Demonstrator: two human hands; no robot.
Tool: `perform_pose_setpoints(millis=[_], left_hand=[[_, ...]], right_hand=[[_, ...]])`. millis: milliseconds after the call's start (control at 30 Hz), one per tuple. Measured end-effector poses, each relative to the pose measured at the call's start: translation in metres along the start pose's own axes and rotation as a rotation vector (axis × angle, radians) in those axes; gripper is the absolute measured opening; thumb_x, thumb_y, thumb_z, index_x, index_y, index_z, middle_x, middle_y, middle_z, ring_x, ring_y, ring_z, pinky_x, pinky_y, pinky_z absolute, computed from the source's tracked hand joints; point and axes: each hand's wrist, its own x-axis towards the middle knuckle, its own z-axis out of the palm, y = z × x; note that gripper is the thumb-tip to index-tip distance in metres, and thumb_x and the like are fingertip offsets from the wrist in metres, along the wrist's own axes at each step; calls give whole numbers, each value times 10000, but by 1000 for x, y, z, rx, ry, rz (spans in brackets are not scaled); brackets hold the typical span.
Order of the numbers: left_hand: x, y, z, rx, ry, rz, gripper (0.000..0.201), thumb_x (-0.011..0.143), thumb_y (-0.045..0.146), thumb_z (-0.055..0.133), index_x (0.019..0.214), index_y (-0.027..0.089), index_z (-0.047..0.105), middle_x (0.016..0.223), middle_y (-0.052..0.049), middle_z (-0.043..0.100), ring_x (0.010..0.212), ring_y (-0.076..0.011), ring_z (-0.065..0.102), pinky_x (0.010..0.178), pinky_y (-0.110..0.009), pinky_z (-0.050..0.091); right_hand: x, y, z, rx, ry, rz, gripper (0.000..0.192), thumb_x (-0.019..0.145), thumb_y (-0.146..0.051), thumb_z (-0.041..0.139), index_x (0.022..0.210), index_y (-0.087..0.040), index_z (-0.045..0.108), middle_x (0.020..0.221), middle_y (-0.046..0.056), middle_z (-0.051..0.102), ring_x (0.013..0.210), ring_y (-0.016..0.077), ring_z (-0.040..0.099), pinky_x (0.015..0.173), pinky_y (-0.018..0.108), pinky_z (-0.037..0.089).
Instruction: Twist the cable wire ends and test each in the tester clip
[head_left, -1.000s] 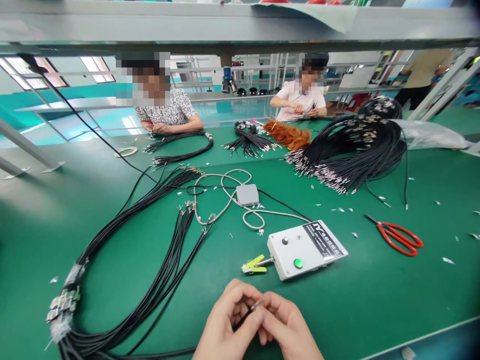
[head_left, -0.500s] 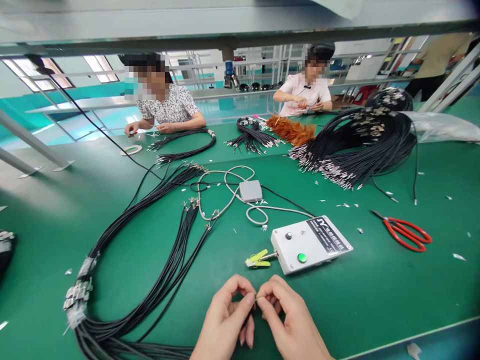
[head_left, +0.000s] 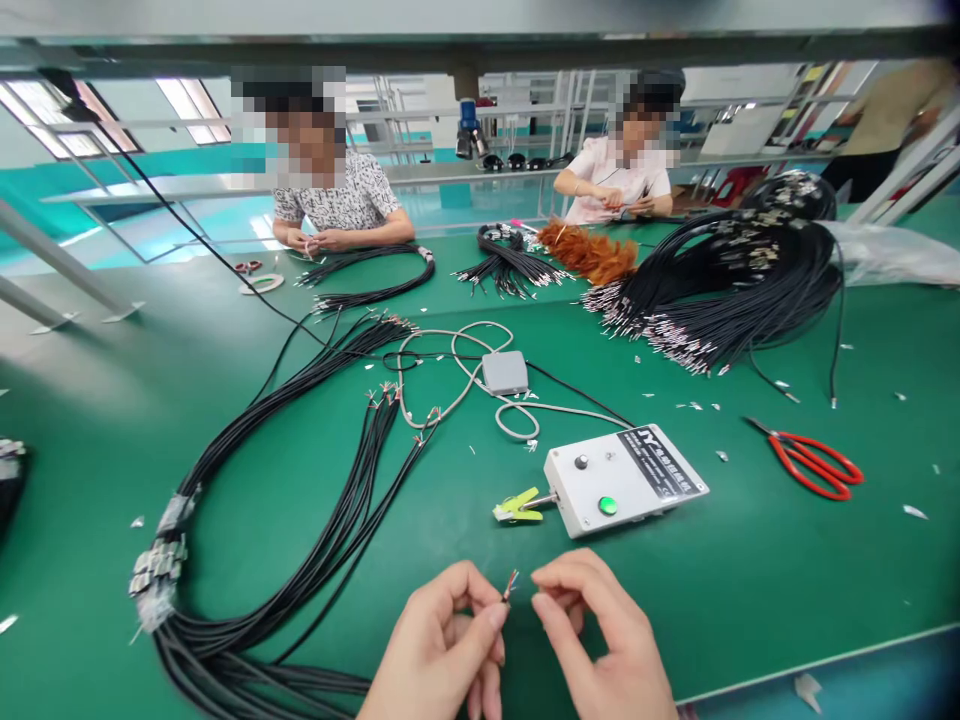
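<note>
Between the thumb and forefinger of my left hand [head_left: 454, 640] is pinched a cable end [head_left: 511, 586], its thin coloured wires fanning out at the tip. The rest of that cable is hidden by the hand. Just to the right, my right hand [head_left: 596, 625] has thumb and forefinger apart, with nothing visible between them. Beyond both hands lies a light grey box [head_left: 626, 482] with a knob, a green button and a yellow-green clip [head_left: 519, 507] on its shaft. A long bundle of black cables [head_left: 300, 590] curves along the left, its stripped ends showing coloured wires.
Red-handled scissors [head_left: 816, 464] lie at the right. A grey pedal-like block [head_left: 505, 372] with looped grey cord sits mid-table. A big heap of black cables [head_left: 720, 290] is at the back right. Two co-workers sit across the table; a metal shelf [head_left: 480, 20] crosses overhead.
My right hand has come away from the cable end, its fingers parting to the right. The coloured wires now show above my left fingertips. The left co-worker's hands have drawn together.
</note>
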Motion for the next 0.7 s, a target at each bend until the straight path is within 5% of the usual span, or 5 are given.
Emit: perform_pose_setpoints(millis=[100, 200, 367, 567, 700], left_hand=[[1, -1, 0, -34, -11, 7, 482, 722, 597, 724, 764, 179, 487, 550, 61, 595, 343, -79, 581, 326, -125, 379], [1, -2, 0, -51, -24, 15, 477, 729, 591, 721, 768, 176, 490, 543, 63, 592, 344, -79, 584, 328, -125, 393], [-3, -4, 0, -57, 1, 35, 472, 741, 589, 711, 780, 177, 484, 544, 62, 595, 348, -79, 586, 334, -123, 396], [-5, -8, 0, -43, 28, 52, 461, 753, 585, 701, 771, 182, 477, 535, 56, 593, 344, -78, 576, 331, -120, 380], [-5, -9, 1, -79, 17, 45, 478, 734, 600, 708, 766, 187, 471, 532, 57, 593, 341, -87, 581, 325, -127, 381]], right_hand=[[4, -7, -2, -161, 1, -248, 133, 877, -122, 602, 968, -218, 618, 803, 10, 636, 628, 109, 610, 574, 202, 493], [8, -11, 2, -268, 9, -344, 134, 881, -98, 590, 961, -205, 605, 808, 25, 656, 656, 131, 624, 618, 238, 511], [10, -13, 10, -309, 29, -314, 101, 908, -120, 539, 875, -209, 572, 787, 21, 646, 650, 139, 613, 604, 249, 483], [13, -19, 11, -339, -141, -144, 122, 930, -164, 458, 842, -221, 520, 766, 11, 593, 614, 128, 595, 534, 227, 438], [10, -19, 10, -308, -124, -188, 156, 925, -154, 417, 812, -225, 498, 743, 3, 573, 596, 131, 578, 549, 238, 431]])
